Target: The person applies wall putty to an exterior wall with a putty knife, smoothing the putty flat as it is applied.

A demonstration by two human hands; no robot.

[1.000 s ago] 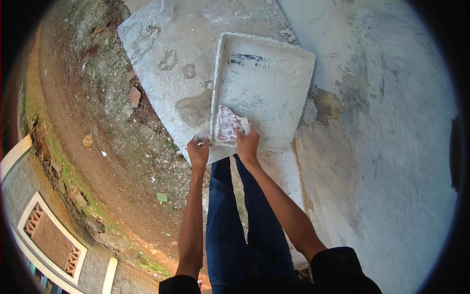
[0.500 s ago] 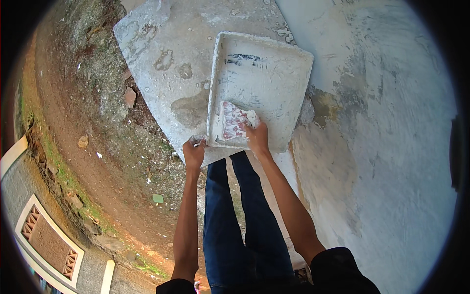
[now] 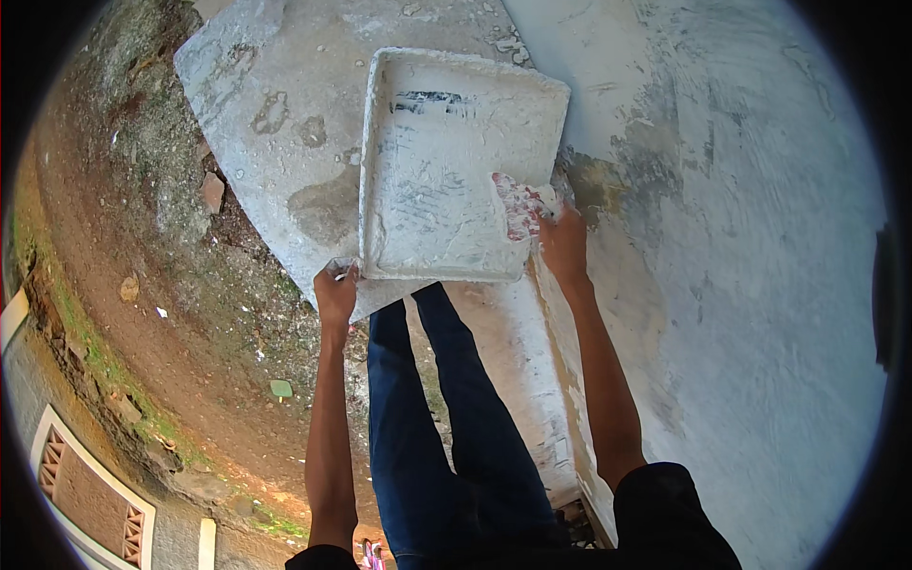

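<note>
On my feed I count two bare hands. The right hand (image 3: 565, 242) has its fingers closed on one flat scraper (image 3: 518, 204), red where it shows through white smears. That scraper is over the right side of the tray (image 3: 427, 161), just inside its right rim; from up here I cannot tell whether its edge touches the tray floor. The left hand (image 3: 335, 290) is at the tray's near left corner, fingers curled and whitened; whether they pinch the rim, I cannot tell.

I see one tray, rectangular and coated inside with white paste, with one dark streaky patch toward its far left. Under it lies one grey board (image 3: 237, 104), blotched and smeared, reaching out beyond the tray's left and far sides.

Nearer the wearer than the tray, I get two forearms, two dark sleeves (image 3: 665, 513) and two blue trouser legs (image 3: 399, 389). Right of the tray spreads one wall (image 3: 750, 313), pale, with darker patches. Well left of the tray is rough ground (image 3: 161, 256), with one reddish stone chunk (image 3: 212, 193) near the board and one green scrap (image 3: 280, 389) farther toward the wearer.
</note>
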